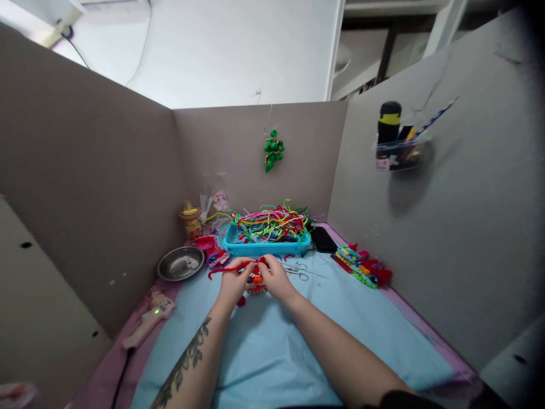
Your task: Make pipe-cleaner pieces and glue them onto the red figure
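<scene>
My left hand (233, 279) and my right hand (276, 278) meet over the middle of the table, fingers pinched. Between them is a small fuzzy craft piece (256, 283) with orange and cream bands and red on top. A red pipe cleaner (221, 270) runs across my left hand, its curled loose end sticking out to the left. My right fingers pinch red material at the top of the piece; exactly how it joins is hidden by the fingers. Just below my left hand lies a small red ball-like bit (241, 301). Scissors (301, 275) rest beside my right hand.
Behind my hands stands a blue tray (266, 249) heaped with coloured pipe cleaners. To the left are a metal bowl (180, 264) and a pink glue gun (149, 324) with a lit green light. A black phone (323, 240) and finished-looking colourful pieces (361, 266) lie right. Grey partitions enclose the table.
</scene>
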`<act>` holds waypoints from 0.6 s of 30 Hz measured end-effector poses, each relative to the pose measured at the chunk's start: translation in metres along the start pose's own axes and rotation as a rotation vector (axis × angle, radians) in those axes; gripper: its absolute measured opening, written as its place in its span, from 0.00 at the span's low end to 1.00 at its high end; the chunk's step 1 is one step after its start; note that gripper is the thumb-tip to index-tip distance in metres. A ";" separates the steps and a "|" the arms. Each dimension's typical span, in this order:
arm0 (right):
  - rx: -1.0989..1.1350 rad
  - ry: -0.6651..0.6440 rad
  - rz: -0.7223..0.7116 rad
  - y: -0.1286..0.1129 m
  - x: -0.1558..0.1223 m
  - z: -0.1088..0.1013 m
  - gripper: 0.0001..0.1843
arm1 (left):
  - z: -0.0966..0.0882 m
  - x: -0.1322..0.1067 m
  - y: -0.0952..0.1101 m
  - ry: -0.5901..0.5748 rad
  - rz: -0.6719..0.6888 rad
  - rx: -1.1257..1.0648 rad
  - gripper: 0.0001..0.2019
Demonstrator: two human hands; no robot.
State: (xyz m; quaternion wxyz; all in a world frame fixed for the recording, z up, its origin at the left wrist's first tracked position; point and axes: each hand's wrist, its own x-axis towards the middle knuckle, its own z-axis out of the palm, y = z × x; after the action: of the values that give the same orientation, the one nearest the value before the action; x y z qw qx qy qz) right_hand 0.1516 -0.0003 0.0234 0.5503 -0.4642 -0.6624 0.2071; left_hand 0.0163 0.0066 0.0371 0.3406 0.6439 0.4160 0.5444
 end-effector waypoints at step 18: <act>-0.414 -0.316 -0.091 -0.001 0.002 -0.013 0.08 | -0.001 0.001 0.000 -0.149 -0.021 0.179 0.10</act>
State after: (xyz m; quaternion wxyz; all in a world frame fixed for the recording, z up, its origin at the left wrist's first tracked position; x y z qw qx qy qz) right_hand 0.1629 -0.0024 0.0288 0.3423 -0.4983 -0.7886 0.1122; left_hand 0.0153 0.0075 0.0382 0.3174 0.7061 0.4430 0.4522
